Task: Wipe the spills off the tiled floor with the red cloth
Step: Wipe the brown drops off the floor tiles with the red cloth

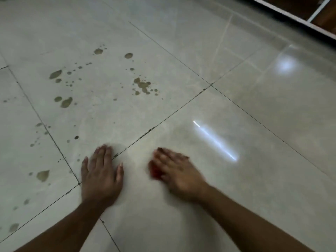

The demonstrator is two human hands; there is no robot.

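Pressing the red cloth (156,172) flat under the right hand (177,169), left hand (101,176) splayed on the tiled floor (236,179), next sweep likely toward brown spills (142,86) at eleven o'clock.

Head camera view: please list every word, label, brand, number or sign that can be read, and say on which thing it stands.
None: no text can be read in this view.
The tiled floor, the red cloth under the right hand, and the left hand carry no writing.
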